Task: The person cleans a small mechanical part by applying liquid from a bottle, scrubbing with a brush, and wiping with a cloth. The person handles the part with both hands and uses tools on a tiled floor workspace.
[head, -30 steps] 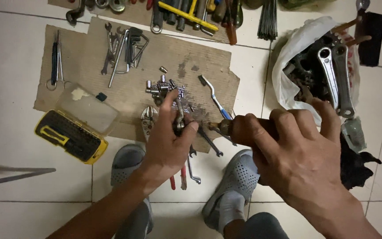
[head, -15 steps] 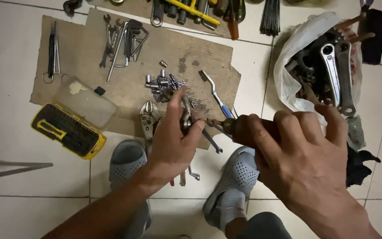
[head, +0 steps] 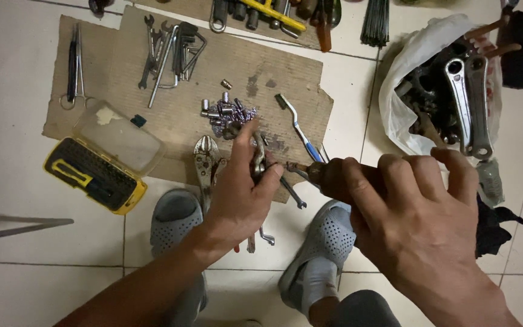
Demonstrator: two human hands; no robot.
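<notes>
At the far left, about nine o'clock from the hands, a yellow and black bit case (head: 95, 172) with its clear lid thrown back lay on the tiled floor (head: 19, 79), overlapping the edge of a sheet of cardboard (head: 237, 66). On the cardboard, toward eleven o'clock, lay a bunch of wrenches and hex keys (head: 171, 51), and nearer in, a heap of small sockets (head: 228, 114).

The left hand (head: 237, 191) was closed around a small metal part (head: 258, 162), pinched between thumb and fingers, its long axis running roughly from twelve to six o'clock. Locking pliers (head: 204, 162) lay on the cardboard just beside that hand at its ten o'clock. The part was held above the floor, over the cardboard's near edge and between the two grey perforated slippers (head: 174, 218).

At three o'clock from the part was the right hand (head: 416, 212), wrapped shut around a dark, thick tool handle (head: 328, 178). The handle's long axis ran nearly level, from three toward nine o'clock, and its thin metal tip (head: 292, 168) pointed straight at the part and sat touching or all but touching it; which one could not be told. So the tool met the part crosswise, and the left hand was the nearer one to the part.

Behind the tip a blue-handled wire brush (head: 298, 130) lay on the cardboard. Far off at two o'clock a white plastic bag (head: 401, 85) held bicycle crank arms (head: 470, 103).
</notes>
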